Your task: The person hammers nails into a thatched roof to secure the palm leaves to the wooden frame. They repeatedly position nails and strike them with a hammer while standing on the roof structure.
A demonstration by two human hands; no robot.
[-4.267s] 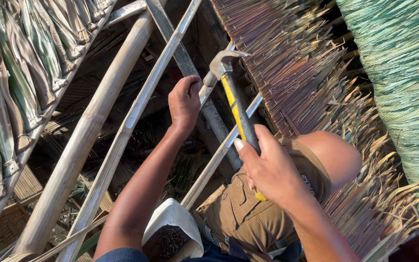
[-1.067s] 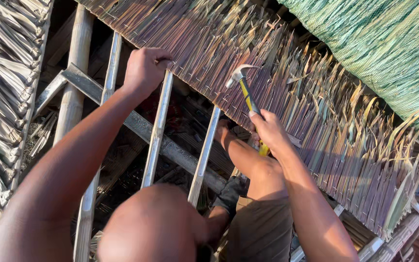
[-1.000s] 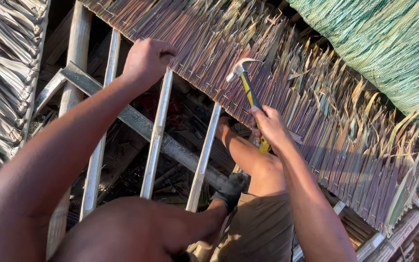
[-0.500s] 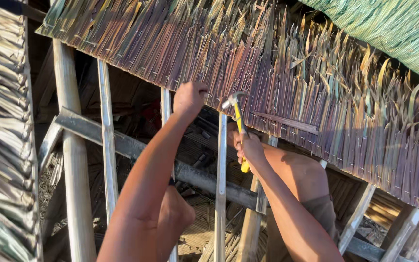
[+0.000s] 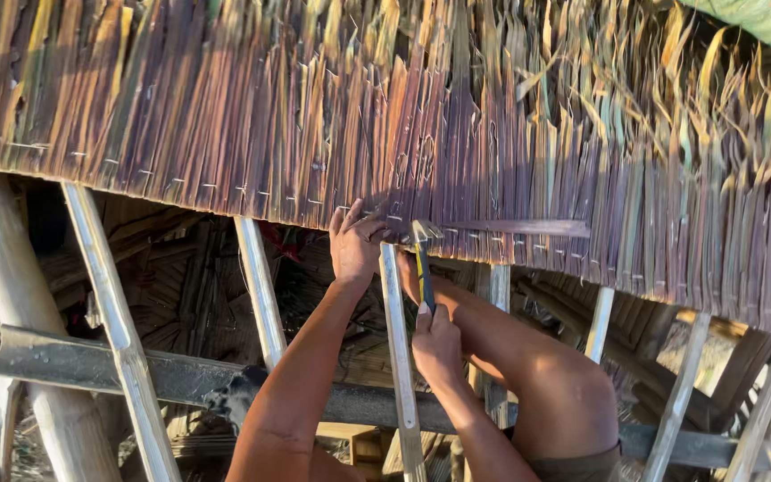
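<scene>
Head view. Your left hand (image 5: 356, 243) now presses, fingers curled, against the lower edge of the thatch panel (image 5: 385, 125), just where that edge crosses the pale batten (image 5: 401, 357); half a second ago it was only reaching up to this spot. Your right hand (image 5: 437, 344) is closed round the yellow-handled hammer (image 5: 422, 259), whose head has come up to the thatch edge, just beside the left fingertips. The view has also drawn closer to the panel. Judged from this, the thatch edge is being held in place and the hammer is set to strike at that crossing. The dark cross beam (image 5: 91, 366) lies well below.
</scene>
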